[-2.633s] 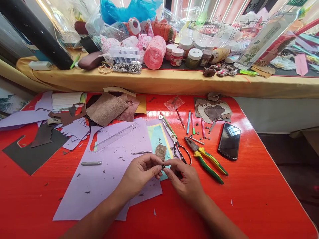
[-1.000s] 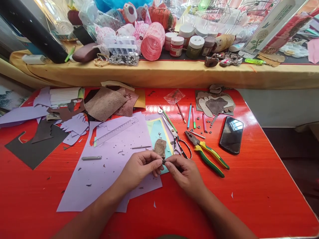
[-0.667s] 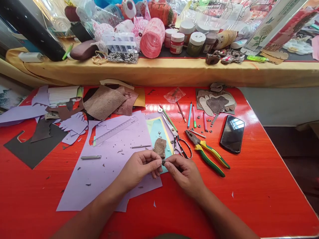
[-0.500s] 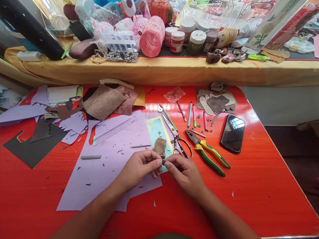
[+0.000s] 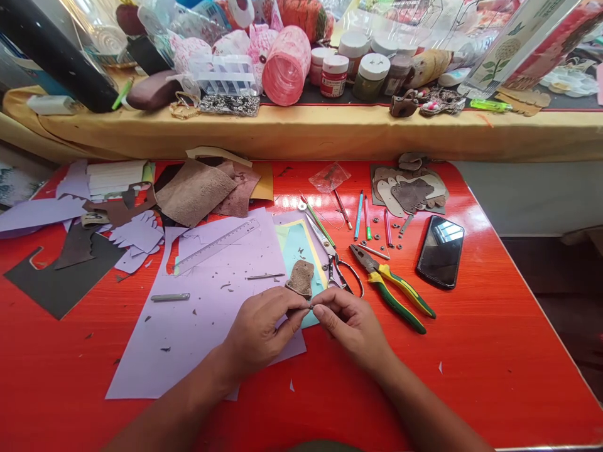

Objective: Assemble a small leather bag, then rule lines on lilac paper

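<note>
My left hand [image 5: 268, 323] and my right hand [image 5: 351, 323] meet over the sheets, thumbs and forefingers pinched on a small dark piece [image 5: 311, 307]. Fingertips cover most of that piece, so its kind is unclear. Just beyond the fingers lies a small brown leather cutout [image 5: 300, 279] with holes along its edge, resting on light blue paper [image 5: 308, 251]. Scissors [image 5: 330, 254] with dark handles lie beside the blue paper. To the right of my right hand are pliers [image 5: 391, 285] with green and yellow grips.
A purple sheet [image 5: 188, 351] carries a ruler [image 5: 219, 246], a cutter [image 5: 170, 297] and a thin metal rod [image 5: 265, 276]. Leather pieces [image 5: 195, 191] lie behind it. A phone [image 5: 440, 252] and pens [image 5: 358, 215] sit right. Paint jars [image 5: 334, 76] line the shelf.
My left fingers have turned and straightened over the small dark piece, which now shows less. More of the brown leather cutout is visible. My right hand has barely moved.
</note>
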`<state>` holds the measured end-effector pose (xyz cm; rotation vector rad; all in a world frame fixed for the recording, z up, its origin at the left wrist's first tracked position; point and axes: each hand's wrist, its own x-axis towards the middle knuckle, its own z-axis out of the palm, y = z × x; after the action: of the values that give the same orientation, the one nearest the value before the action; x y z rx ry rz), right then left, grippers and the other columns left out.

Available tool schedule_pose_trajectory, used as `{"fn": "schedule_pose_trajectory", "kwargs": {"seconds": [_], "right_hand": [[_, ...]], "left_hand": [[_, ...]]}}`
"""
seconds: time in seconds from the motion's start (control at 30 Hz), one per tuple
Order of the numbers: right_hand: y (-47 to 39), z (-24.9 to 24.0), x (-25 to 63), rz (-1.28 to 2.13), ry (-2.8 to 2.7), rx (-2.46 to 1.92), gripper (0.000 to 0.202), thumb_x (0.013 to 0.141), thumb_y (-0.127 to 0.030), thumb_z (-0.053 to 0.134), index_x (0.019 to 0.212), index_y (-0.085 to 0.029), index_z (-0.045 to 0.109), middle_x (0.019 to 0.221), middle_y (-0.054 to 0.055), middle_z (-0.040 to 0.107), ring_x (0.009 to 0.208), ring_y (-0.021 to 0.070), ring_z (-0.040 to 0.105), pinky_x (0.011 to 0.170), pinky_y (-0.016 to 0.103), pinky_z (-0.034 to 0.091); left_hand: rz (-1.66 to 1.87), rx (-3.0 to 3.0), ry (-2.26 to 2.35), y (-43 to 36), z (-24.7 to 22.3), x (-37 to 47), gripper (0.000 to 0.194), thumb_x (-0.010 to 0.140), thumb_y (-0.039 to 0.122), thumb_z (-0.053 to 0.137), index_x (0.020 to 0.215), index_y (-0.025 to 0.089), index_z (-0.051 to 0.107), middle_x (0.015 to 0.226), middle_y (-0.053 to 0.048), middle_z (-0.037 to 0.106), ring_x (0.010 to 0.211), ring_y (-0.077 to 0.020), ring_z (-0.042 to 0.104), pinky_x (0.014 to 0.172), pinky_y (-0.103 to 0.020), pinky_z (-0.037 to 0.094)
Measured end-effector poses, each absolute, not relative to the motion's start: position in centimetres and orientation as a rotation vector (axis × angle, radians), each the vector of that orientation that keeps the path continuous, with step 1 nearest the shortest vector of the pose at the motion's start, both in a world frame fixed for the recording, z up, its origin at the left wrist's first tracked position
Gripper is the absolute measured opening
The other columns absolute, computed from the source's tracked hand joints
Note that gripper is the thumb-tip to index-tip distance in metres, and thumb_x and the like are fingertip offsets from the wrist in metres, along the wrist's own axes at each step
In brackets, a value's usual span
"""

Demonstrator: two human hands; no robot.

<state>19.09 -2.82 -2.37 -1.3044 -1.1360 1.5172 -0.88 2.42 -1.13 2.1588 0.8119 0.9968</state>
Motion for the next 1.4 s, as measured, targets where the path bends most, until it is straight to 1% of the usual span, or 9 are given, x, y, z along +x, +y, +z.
{"fn": "schedule_pose_trajectory", "kwargs": {"seconds": [0.23, 0.33, 0.4, 0.53, 0.67, 0.83, 1.13, 1.4], "right_hand": [[-2.79, -2.30, 19.18, 1.533, -1.097, -1.304, 0.040, 0.097, -0.058, 0.070, 0.095, -0.018, 0.069, 0.065, -0.004, 0.047, 0.058, 0.0133, 0.046, 0.055, 0.027, 0.035], [-2.74, -2.25, 19.17, 1.517, -1.101, -1.302, 0.037, 0.097, -0.054, 0.071, 0.100, -0.017, 0.070, 0.064, -0.006, 0.044, 0.057, 0.0126, 0.042, 0.054, 0.026, 0.033], [-2.71, -2.20, 19.09, 1.481, -1.111, -1.299, 0.033, 0.096, -0.049, 0.071, 0.102, -0.017, 0.070, 0.063, -0.007, 0.041, 0.056, 0.0119, 0.037, 0.053, 0.026, 0.031], [-2.77, -2.22, 18.83, 1.357, -1.204, -1.313, 0.020, 0.096, -0.037, 0.070, 0.103, -0.018, 0.071, 0.062, -0.008, 0.043, 0.054, 0.0115, 0.037, 0.052, 0.026, 0.029], [-2.93, -2.36, 18.66, 1.239, -1.316, -1.327, 0.013, 0.096, -0.029, 0.068, 0.101, -0.018, 0.072, 0.059, -0.008, 0.046, 0.053, 0.0113, 0.039, 0.051, 0.025, 0.031], [-2.92, -2.45, 18.67, 1.187, -1.359, -1.332, 0.011, 0.096, -0.027, 0.068, 0.101, -0.018, 0.072, 0.059, -0.007, 0.049, 0.051, 0.0109, 0.041, 0.050, 0.024, 0.032], [-2.90, -2.34, 18.65, 1.165, -1.382, -1.350, 0.010, 0.096, -0.027, 0.067, 0.101, -0.019, 0.072, 0.058, -0.008, 0.048, 0.050, 0.0107, 0.040, 0.049, 0.024, 0.032], [-2.94, -2.35, 18.69, 1.174, -1.400, -1.356, 0.011, 0.097, -0.027, 0.067, 0.101, -0.019, 0.072, 0.059, -0.007, 0.048, 0.051, 0.0112, 0.040, 0.050, 0.024, 0.031]], "left_hand": [[0.919, 2.015, 0.865, 2.33, -1.09, -0.85, 0.012, 0.098, 0.012, 0.068, 0.100, 0.021, 0.074, 0.088, -0.001, 0.078, 0.078, -0.0135, 0.072, 0.076, -0.021, 0.056], [0.814, 1.806, 0.967, 2.26, -0.96, -0.84, 0.008, 0.097, 0.018, 0.070, 0.099, 0.022, 0.077, 0.089, -0.002, 0.079, 0.078, -0.0149, 0.072, 0.073, -0.022, 0.056], [0.717, 1.577, 1.026, 2.30, -0.85, -0.85, 0.008, 0.097, 0.026, 0.071, 0.098, 0.021, 0.078, 0.085, -0.002, 0.077, 0.074, -0.0153, 0.071, 0.069, -0.023, 0.057], [0.542, 1.165, 0.989, 2.59, -0.64, -0.99, 0.027, 0.097, 0.044, 0.073, 0.095, 0.018, 0.074, 0.071, -0.001, 0.071, 0.061, -0.0134, 0.066, 0.061, -0.024, 0.056], [0.438, 1.011, 0.891, 2.86, -0.68, -1.13, 0.041, 0.092, 0.055, 0.078, 0.091, 0.015, 0.074, 0.070, -0.002, 0.070, 0.058, -0.0123, 0.065, 0.057, -0.023, 0.055], [0.401, 0.921, 0.845, 2.99, -0.93, -1.14, 0.045, 0.088, 0.058, 0.082, 0.089, 0.014, 0.074, 0.073, -0.003, 0.072, 0.056, -0.0115, 0.066, 0.054, -0.022, 0.054], [0.405, 0.924, 0.850, 2.88, -1.09, -1.07, 0.045, 0.089, 0.058, 0.082, 0.089, 0.014, 0.073, 0.073, -0.002, 0.072, 0.057, -0.0111, 0.067, 0.055, -0.021, 0.055], [0.389, 0.941, 0.873, 2.88, -1.15, -0.91, 0.051, 0.085, 0.064, 0.083, 0.087, 0.014, 0.070, 0.071, -0.002, 0.071, 0.056, -0.0127, 0.067, 0.054, -0.023, 0.055]]}}
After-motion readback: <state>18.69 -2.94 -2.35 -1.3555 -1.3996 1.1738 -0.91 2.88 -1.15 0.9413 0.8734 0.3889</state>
